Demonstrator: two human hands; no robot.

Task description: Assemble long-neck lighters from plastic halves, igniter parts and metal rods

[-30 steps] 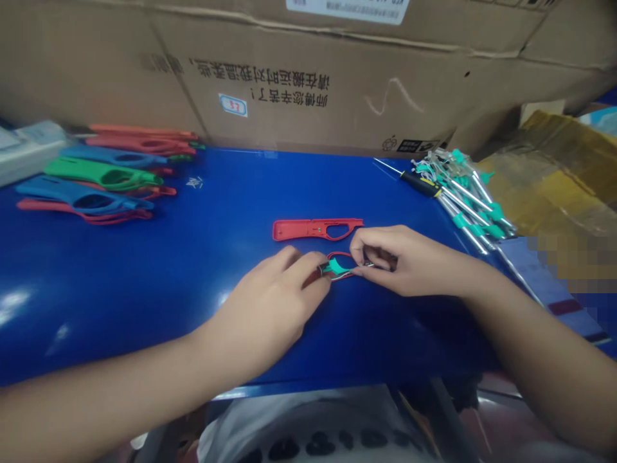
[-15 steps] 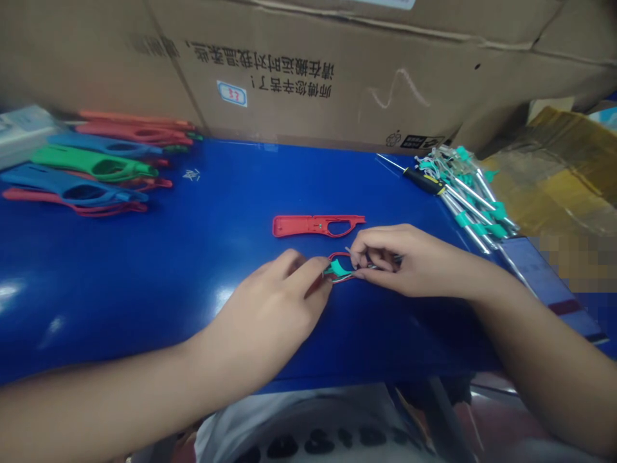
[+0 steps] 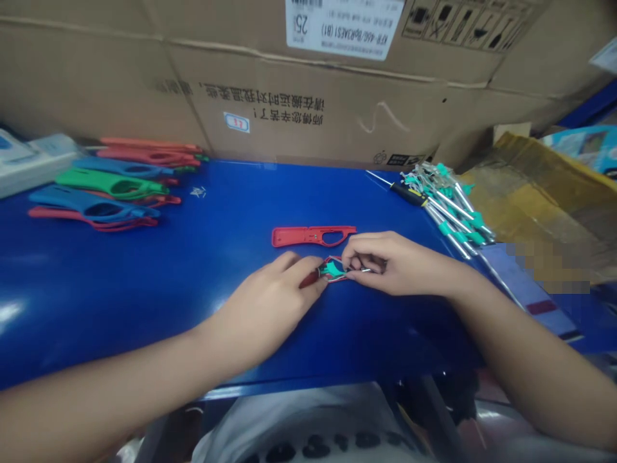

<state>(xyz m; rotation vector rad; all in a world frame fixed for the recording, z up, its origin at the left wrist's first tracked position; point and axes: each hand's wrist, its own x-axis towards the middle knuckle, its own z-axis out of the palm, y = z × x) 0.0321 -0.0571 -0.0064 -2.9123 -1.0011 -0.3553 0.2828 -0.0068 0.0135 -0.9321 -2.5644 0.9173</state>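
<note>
My left hand (image 3: 272,302) lies over a red plastic handle shell (image 3: 308,279) on the blue table (image 3: 202,270), its fingers curled down on it. My right hand (image 3: 390,263) pinches a thin metal rod with a teal trigger piece (image 3: 333,270) and holds that piece inside the shell's finger loop. A second red shell half (image 3: 313,235) lies flat just beyond both hands, touched by neither.
Finished red, blue and green handles (image 3: 110,186) are stacked at the far left. A bundle of metal rods with teal parts (image 3: 450,206) and a screwdriver (image 3: 405,191) lie at the right. Cardboard boxes (image 3: 308,83) wall the back. A grey box (image 3: 29,161) sits far left.
Both hands stay on the same red shell and teal piece, with only small finger shifts. The camera has tilted up a little, so more of the box label shows.
</note>
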